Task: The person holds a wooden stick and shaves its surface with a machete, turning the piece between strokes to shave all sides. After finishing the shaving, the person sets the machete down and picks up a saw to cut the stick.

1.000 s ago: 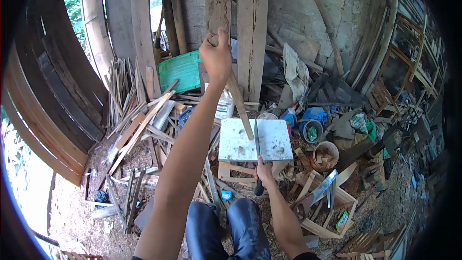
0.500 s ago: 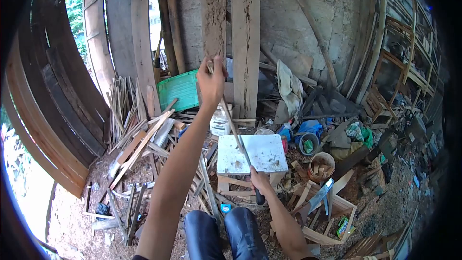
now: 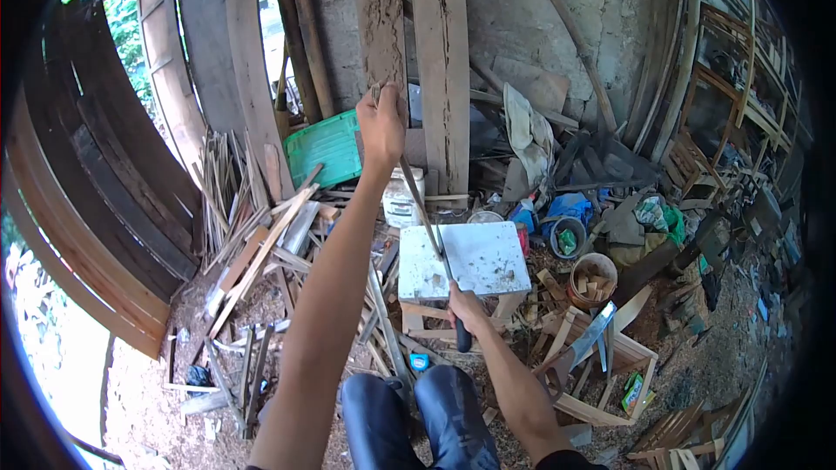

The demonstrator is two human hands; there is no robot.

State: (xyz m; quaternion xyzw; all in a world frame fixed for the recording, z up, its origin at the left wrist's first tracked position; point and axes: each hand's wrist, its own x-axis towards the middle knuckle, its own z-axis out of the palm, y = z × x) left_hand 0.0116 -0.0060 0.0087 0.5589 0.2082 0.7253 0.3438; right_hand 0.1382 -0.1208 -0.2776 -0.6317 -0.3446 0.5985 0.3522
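Observation:
My left hand (image 3: 381,126) is raised at arm's length, fingers closed around the upper part of a thin wooden stick (image 3: 413,192). The stick slants down toward a small white-topped table (image 3: 483,252) between my hands and knees. Low at the table's front edge, my right hand (image 3: 468,309) grips the dark handle of a long, narrow-bladed knife (image 3: 463,336). Its blade points up and away from me and meets or overlaps the stick's lower end above the tabletop. Whether the edge bites into the wood cannot be made out.
A handsaw (image 3: 592,336) lies on a wooden frame (image 3: 640,357) at right, near a bucket of wood offcuts (image 3: 593,283). Scrap wood strips (image 3: 261,265) pile up at left beside a green plastic crate (image 3: 324,153). A white jug (image 3: 401,200) stands behind the table.
The view has shifted slightly, so the table appears higher. Both hands keep their grips; my right hand and the knife sit a little farther left against the table.

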